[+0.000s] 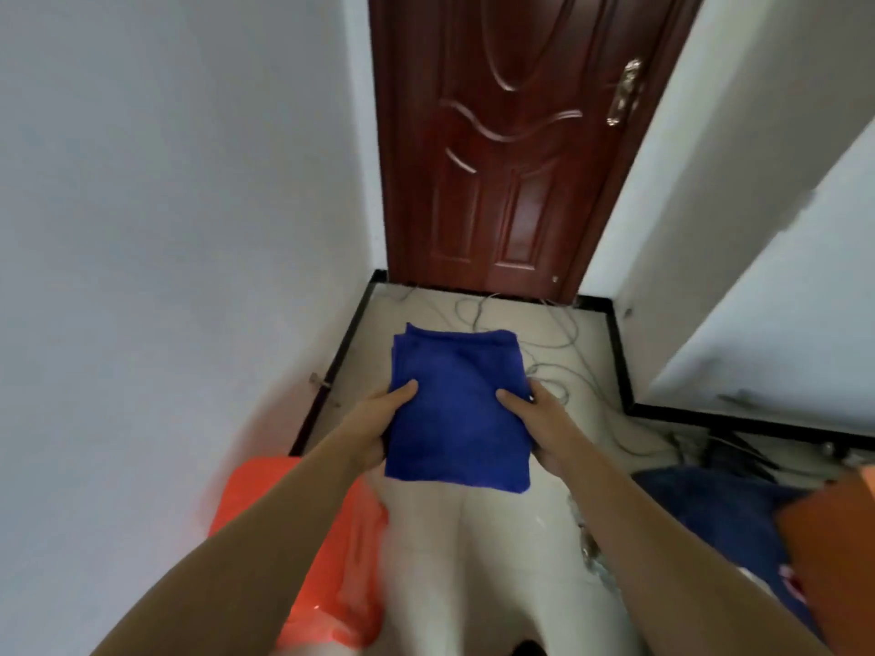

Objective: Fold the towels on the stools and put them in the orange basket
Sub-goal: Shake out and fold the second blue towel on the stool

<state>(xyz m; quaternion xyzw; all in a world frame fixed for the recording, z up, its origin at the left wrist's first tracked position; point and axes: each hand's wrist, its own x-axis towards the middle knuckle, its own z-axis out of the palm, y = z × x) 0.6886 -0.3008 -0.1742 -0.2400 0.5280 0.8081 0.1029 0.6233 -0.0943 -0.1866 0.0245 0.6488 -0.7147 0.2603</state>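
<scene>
A folded blue towel (459, 409) is held flat in the air above the pale floor, with several layers showing at its far edge. My left hand (374, 428) grips its left side, thumb on top. My right hand (544, 419) grips its right side the same way. The orange basket (341, 537) sits low on the left, below and to the left of the towel, partly hidden behind my left forearm and blurred. At the lower right lie a dark blue towel (719, 513) and an orange-brown towel (833, 551); what they rest on is hidden.
A dark red wooden door (511, 144) closes off the far end of the narrow passage. White walls stand close on both sides. Grey cables (558, 366) trail across the tiled floor beyond the towel. A black skirting board runs along the walls.
</scene>
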